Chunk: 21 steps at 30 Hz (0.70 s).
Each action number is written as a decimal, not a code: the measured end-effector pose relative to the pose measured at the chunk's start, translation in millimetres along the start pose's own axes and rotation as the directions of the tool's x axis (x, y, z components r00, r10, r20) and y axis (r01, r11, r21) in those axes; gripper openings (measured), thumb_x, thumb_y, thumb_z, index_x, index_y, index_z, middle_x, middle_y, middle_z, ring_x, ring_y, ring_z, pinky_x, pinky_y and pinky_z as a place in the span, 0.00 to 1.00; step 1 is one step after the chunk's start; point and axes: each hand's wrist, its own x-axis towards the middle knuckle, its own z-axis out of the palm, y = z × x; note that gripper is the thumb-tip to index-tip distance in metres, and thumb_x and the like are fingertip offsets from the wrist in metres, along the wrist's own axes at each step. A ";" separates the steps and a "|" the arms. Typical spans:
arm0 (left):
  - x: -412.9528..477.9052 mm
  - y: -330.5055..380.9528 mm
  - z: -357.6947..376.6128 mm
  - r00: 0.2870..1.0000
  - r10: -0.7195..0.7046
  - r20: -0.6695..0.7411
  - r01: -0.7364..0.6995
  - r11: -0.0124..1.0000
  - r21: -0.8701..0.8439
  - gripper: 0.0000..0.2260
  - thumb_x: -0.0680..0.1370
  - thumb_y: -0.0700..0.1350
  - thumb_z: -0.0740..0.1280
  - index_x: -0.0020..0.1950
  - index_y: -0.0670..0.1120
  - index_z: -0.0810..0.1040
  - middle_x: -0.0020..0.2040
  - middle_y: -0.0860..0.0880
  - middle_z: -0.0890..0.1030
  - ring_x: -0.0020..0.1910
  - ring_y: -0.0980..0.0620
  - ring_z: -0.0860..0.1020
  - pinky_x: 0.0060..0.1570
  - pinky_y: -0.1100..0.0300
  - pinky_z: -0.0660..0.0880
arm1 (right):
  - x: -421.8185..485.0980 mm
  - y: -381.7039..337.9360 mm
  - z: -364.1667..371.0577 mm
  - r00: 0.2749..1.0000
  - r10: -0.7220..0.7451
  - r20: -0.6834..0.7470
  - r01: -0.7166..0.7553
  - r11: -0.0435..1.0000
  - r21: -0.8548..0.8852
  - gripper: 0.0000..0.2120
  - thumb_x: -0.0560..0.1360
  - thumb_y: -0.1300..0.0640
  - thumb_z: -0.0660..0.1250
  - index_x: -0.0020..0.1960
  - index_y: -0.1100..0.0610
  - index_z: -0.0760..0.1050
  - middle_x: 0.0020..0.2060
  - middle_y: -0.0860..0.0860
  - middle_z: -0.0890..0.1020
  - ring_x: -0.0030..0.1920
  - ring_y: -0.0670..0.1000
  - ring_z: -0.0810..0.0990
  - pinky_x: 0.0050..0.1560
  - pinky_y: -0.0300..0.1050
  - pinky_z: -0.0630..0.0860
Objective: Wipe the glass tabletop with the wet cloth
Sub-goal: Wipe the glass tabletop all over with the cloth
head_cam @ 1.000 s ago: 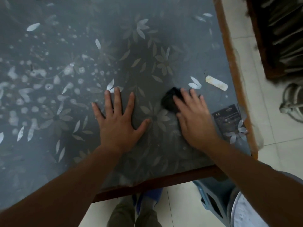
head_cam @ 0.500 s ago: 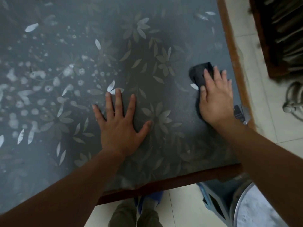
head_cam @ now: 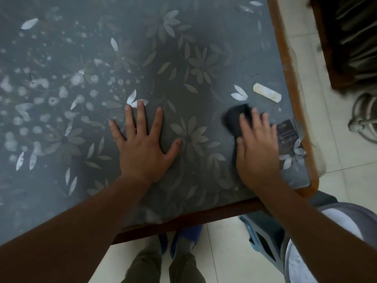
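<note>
The glass tabletop (head_cam: 183,37) with a grey leaf-and-flower pattern fills most of the head view. A dark wet cloth (head_cam: 234,119) lies on it near the right front corner. My right hand (head_cam: 257,148) lies flat on the cloth with straight fingers, pressing it to the glass; most of the cloth is hidden under the palm. My left hand (head_cam: 142,144) rests flat on the glass at the centre, fingers spread, holding nothing.
A pale oblong sticker (head_cam: 267,95) and a dark label (head_cam: 288,132) sit near the table's right wooden edge (head_cam: 285,58). A blue plastic stool (head_cam: 265,237) and a metal basin (head_cam: 293,266) stand below the front right corner. Dark furniture (head_cam: 350,37) stands to the right.
My right hand slid the cloth away and to the right, then back toward me and slightly left. My left hand stayed planted on the glass.
</note>
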 end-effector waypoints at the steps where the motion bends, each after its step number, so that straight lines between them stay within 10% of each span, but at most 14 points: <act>1: 0.0 0.5 -0.4 1.000 -0.001 -0.002 0.001 1.000 -0.005 0.39 0.78 0.75 0.46 0.84 0.55 0.51 0.85 0.41 0.49 0.83 0.39 0.43 0.75 0.26 0.45 | -20.3 -1.1 0.6 0.992 -0.113 0.054 0.114 0.994 -0.006 0.26 0.81 0.51 0.52 0.78 0.54 0.59 0.79 0.57 0.60 0.79 0.62 0.57 0.78 0.63 0.53; 3: 0.2 1.4 -1.7 1.000 -0.003 -0.005 0.003 1.000 -0.015 0.39 0.79 0.74 0.47 0.84 0.54 0.52 0.85 0.42 0.48 0.83 0.39 0.43 0.75 0.26 0.44 | -38.9 16.6 -2.2 0.974 -0.205 0.100 0.207 0.978 -0.014 0.25 0.81 0.51 0.52 0.78 0.53 0.60 0.79 0.57 0.61 0.79 0.62 0.58 0.77 0.65 0.55; 9: -1.1 -1.4 0.9 1.000 0.007 -0.011 -0.008 0.999 -0.043 0.35 0.80 0.70 0.49 0.84 0.54 0.52 0.85 0.42 0.48 0.83 0.39 0.43 0.75 0.26 0.43 | -34.2 -3.8 2.9 0.955 0.291 -0.058 -0.289 0.956 0.046 0.26 0.82 0.52 0.54 0.79 0.53 0.58 0.80 0.56 0.58 0.79 0.62 0.54 0.78 0.63 0.51; 15: -3.5 -1.5 -3.6 0.999 0.033 -0.038 -0.037 0.993 -0.116 0.30 0.83 0.63 0.49 0.83 0.52 0.58 0.85 0.43 0.52 0.84 0.41 0.47 0.76 0.28 0.42 | -68.2 -80.5 23.6 0.995 -0.100 0.023 0.098 0.993 0.072 0.26 0.80 0.53 0.55 0.78 0.51 0.60 0.79 0.55 0.60 0.79 0.62 0.55 0.79 0.61 0.49; 21: -4.7 -3.5 -6.0 0.999 0.028 -0.043 -0.037 0.971 -0.237 0.25 0.83 0.58 0.50 0.79 0.52 0.65 0.84 0.47 0.56 0.84 0.45 0.49 0.76 0.29 0.41 | -40.1 -71.3 17.9 0.915 0.391 -0.103 -0.378 0.918 0.123 0.27 0.81 0.51 0.52 0.80 0.52 0.58 0.80 0.56 0.57 0.80 0.62 0.53 0.78 0.63 0.52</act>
